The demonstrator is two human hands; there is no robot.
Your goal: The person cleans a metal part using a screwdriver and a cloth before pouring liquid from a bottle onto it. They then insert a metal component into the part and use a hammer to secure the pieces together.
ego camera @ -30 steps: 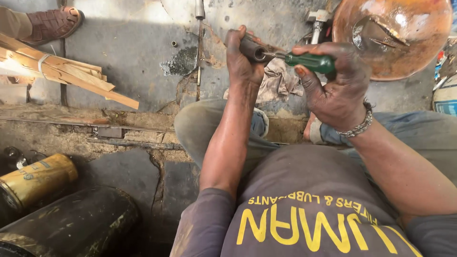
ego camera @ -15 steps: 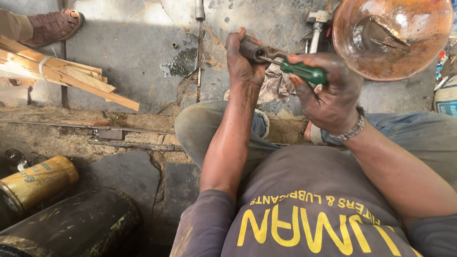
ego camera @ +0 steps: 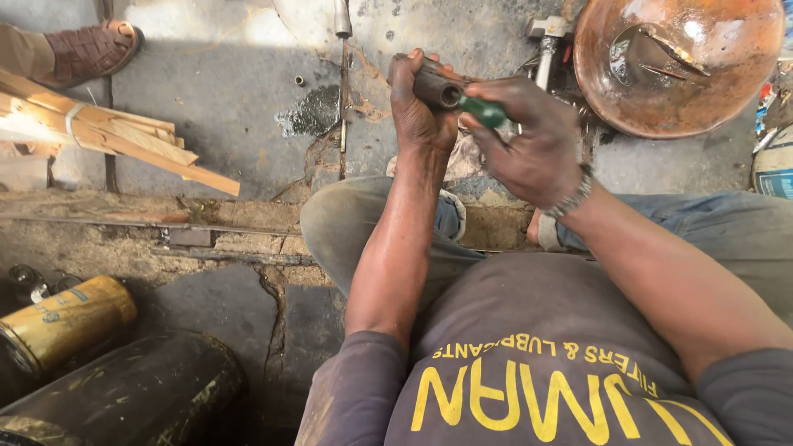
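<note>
Above my knees, my left hand (ego camera: 417, 103) clamps a rusty metal tube (ego camera: 436, 85); my right hand (ego camera: 533, 149) grips a green-handled tool (ego camera: 481, 111), its tip hidden inside the tube's mouth

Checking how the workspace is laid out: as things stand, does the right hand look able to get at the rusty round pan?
Probably yes: the rusty round pan lies just beyond the right hand with nothing between, but that hand grips a green-handled tool.
</note>
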